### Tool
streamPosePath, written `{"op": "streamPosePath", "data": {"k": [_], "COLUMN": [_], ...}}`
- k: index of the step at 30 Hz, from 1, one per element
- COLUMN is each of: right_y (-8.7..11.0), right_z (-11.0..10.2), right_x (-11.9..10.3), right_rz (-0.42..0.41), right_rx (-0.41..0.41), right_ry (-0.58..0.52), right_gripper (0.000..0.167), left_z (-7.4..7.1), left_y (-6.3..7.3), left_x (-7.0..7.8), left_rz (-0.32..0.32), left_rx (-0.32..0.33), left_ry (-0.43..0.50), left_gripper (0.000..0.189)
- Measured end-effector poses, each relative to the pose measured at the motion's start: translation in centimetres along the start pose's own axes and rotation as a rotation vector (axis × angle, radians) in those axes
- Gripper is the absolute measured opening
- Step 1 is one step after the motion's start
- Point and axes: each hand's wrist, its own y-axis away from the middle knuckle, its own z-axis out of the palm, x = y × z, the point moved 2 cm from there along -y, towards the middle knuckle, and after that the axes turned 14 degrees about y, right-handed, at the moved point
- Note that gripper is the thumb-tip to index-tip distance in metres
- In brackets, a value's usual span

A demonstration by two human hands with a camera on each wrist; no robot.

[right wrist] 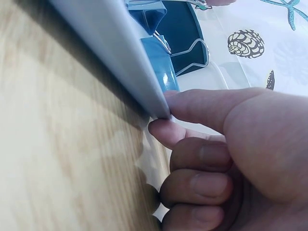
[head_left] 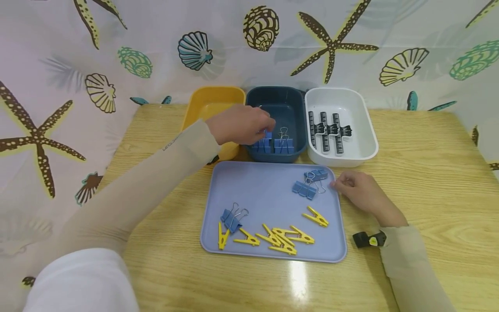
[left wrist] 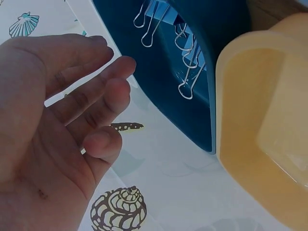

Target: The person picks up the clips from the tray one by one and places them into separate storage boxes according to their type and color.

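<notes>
My left hand (head_left: 243,124) hovers over the front of the dark blue bin (head_left: 290,96). In the left wrist view its fingers (left wrist: 108,96) are loosely bent with nothing between them. Blue binder clips (head_left: 283,146) with wire handles stand in that bin just below it. With thumb and forefinger, my right hand (head_left: 360,193) pinches the right rim of the lavender tray (head_left: 257,186); the right wrist view shows the tray edge (right wrist: 139,72) between them. Near those fingers lie two blue binder clips (head_left: 305,190). Another blue binder clip (head_left: 231,220) rests at the tray's lower left.
Several yellow clothespins (head_left: 282,242) lie along the tray's near side. A yellow bin (head_left: 214,93) stands left of the dark blue one. On its right, a white bin (head_left: 360,130) holds three black-and-white patterned clips (head_left: 325,130). A patterned cloth (head_left: 226,26) hangs behind the wooden table (head_left: 421,173).
</notes>
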Motion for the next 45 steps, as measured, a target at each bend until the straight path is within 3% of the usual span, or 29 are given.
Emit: {"op": "streamPosePath", "data": {"k": [45], "right_y": [0.0], "right_z": [0.0], "right_x": [0.1], "right_rz": [0.010], "right_rx": [-0.013], "right_ry": [-0.022], "right_gripper": [0.025], "left_z": [2.4], "left_y": [3.8], "left_x": [1.5], "left_rz": [0.093], "left_rx": [0.014], "left_ry": [-0.051], "left_gripper": [0.007]}}
